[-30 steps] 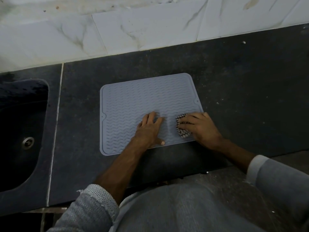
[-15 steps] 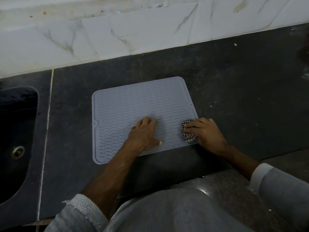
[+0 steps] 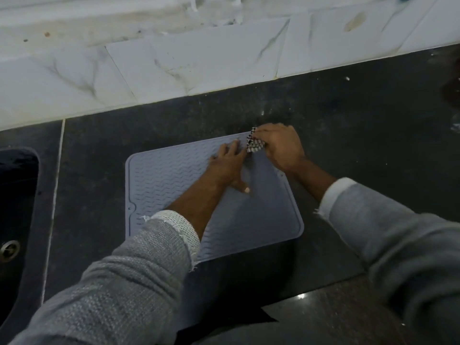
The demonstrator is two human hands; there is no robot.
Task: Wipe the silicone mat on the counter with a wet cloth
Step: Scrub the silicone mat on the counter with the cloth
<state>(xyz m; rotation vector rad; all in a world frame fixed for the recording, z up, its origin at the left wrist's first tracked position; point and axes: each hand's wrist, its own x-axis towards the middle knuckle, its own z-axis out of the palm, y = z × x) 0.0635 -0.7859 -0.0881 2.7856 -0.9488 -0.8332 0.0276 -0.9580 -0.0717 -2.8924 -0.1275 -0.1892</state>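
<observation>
Mat: grey ridged silicone mat (image 3: 174,185), rounded rectangle, flat mid-counter (image 3: 348,135).
Cloth: checkered cloth (image 3: 254,145), bunched at the mat's far right corner.
Right hand (image 3: 281,145): fingers curled, gripping the cloth.
Left hand (image 3: 227,168): fingers straight, pressing the mat.

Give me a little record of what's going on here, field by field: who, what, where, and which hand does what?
Who: a person in grey sleeves, seen from above
Surface: dark counter below a pale tiled wall
Mat: grey silicone mat, lying flat on the counter
Cloth: small checkered cloth, at the mat's far right corner
Right hand: fingers curled round the cloth, pressing it on the mat
Left hand: flat on the mat, fingers straight, beside the cloth
Sink: dark sink with a metal drain, left of the mat
</observation>
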